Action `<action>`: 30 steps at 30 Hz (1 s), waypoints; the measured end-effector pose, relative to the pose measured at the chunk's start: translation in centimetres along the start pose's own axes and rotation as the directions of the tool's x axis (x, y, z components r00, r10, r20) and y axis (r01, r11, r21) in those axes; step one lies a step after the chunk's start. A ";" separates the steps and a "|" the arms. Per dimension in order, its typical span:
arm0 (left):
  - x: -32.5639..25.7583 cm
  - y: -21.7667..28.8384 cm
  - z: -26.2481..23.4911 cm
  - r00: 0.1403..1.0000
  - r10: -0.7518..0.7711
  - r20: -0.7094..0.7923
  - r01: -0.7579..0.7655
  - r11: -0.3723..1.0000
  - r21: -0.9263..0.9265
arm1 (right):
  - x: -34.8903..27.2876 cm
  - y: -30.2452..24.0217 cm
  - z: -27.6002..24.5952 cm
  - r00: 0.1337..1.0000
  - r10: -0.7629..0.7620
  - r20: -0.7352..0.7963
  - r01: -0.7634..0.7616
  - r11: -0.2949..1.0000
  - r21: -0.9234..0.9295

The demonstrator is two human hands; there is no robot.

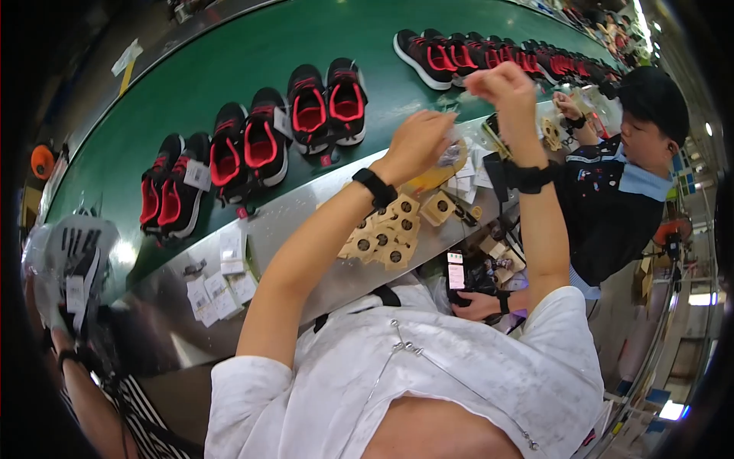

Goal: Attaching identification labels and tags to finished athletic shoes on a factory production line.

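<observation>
Both of my hands are raised over the metal ledge beside the green conveyor belt (252, 69). My left hand (422, 144) is closed, its fingertips pinched together on something too small to make out. Higher and to the right, my right hand (506, 90) has curled fingers, slightly blurred; what they hold, if anything, cannot be made out. Below my left hand lies a pile of tan cardboard tags (382, 239) with dark round centres. White paper labels (463, 183) lie nearby. Black sneakers (309, 107) with red linings stand in pairs on the belt, left of my hands.
A long row of similar sneakers (489, 57) stretches to the far right. More white labels (216, 297) lie at the ledge's left. At right sits a co-worker (612, 206) in a black cap. Another person's hand (480, 306) holds a phone (456, 271). A plastic-wrapped shoe (79, 279) is at far left.
</observation>
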State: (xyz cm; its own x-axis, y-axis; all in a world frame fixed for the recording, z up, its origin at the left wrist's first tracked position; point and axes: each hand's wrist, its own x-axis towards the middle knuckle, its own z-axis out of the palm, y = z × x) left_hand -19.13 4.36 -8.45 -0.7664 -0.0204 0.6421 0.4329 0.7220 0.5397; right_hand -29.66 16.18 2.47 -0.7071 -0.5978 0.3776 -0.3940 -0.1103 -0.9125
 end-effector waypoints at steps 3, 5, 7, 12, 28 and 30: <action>-1.3 -0.2 -1.6 0.989 0.036 -0.141 -0.048 0.996 -0.078 | 0.5 -1.7 -0.4 0.999 -0.035 -0.037 0.044 0.956 0.290; -2.6 0.8 -4.9 0.988 -0.017 -0.156 0.004 0.996 -0.084 | -0.6 -4.1 -0.8 0.998 0.027 -0.060 -0.008 0.954 0.300; -4.9 0.6 -9.1 0.979 -0.164 -0.122 0.157 0.986 -0.063 | -2.2 -4.7 0.0 0.991 0.058 0.119 -0.092 0.946 0.309; -14.6 3.3 -15.2 0.756 -0.648 -0.094 0.650 0.727 0.220 | -8.2 -2.4 7.2 0.810 0.354 0.467 -0.382 0.923 -0.037; -23.6 4.6 -14.2 0.382 -0.915 0.127 0.924 0.377 -0.061 | -18.7 5.9 12.5 0.735 0.547 0.401 -0.247 0.766 -0.593; -24.6 4.2 -14.4 0.421 -0.900 0.114 0.907 0.414 -0.081 | -18.1 5.8 12.1 0.732 0.550 0.402 -0.236 0.758 -0.608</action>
State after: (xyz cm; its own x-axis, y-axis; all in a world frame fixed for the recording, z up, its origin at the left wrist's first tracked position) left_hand 8.39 -2.08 -14.08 -0.7663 -0.5794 -0.2775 -0.4772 0.2241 0.8498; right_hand -12.06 16.69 -11.59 -0.4980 -0.8175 -0.2892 -0.4890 0.5402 -0.6849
